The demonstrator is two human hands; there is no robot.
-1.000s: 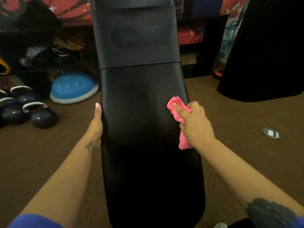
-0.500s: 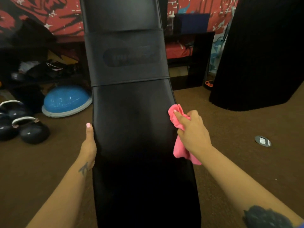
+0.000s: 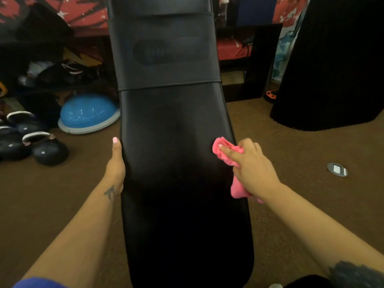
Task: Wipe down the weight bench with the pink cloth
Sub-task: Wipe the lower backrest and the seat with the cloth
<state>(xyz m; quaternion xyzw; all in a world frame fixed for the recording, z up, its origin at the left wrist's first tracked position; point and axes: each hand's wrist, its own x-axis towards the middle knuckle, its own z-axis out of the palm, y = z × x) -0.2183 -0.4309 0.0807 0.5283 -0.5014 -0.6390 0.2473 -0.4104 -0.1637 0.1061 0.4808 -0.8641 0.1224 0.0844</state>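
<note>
Black vinyl covers the bench, which runs lengthwise away from the viewer, and a pink cloth is bunched against its right edge about halfway along. The cloth is grasped by the right hand, whose fingers are curled around it, with a loose tail hanging below the wrist. The left hand is laid flat along the left edge, fingers straight and released, apparently as a brace. The step in hand is judged to be wiping the right side of the seat pad. For the next move, the cloth would need to be pressed flat and drawn along or across the pad, so that the centre and far section are also covered.
</note>
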